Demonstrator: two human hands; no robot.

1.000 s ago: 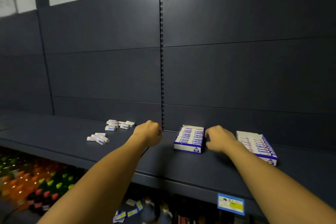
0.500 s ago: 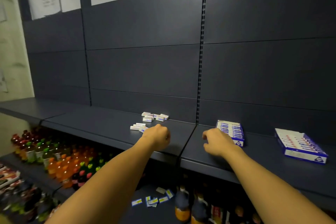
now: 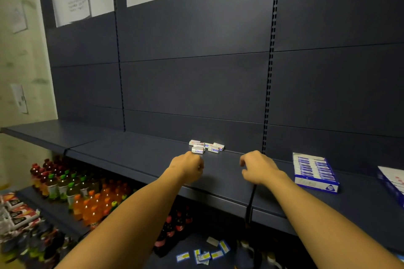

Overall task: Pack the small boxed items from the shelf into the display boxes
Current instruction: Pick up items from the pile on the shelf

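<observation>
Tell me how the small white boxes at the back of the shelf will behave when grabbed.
The small boxes look tiny beside the left hand, so probably light and easy to pinch. Flat sides suggest they will slide, not roll. They lie loose on the smooth shelf, so a nudge likely scatters them.

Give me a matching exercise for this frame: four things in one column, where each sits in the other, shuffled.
Things:
1. loose small boxes
2. filled display box
3. drink bottles
4. left hand

Places:
A. lower shelf, down on the left
B. far back of the shelf, against the rear panel
C. right of the right hand, on the shelf
D. just in front of the loose pile, fingers curled

Pairs: 1-B, 2-C, 3-A, 4-D
</observation>
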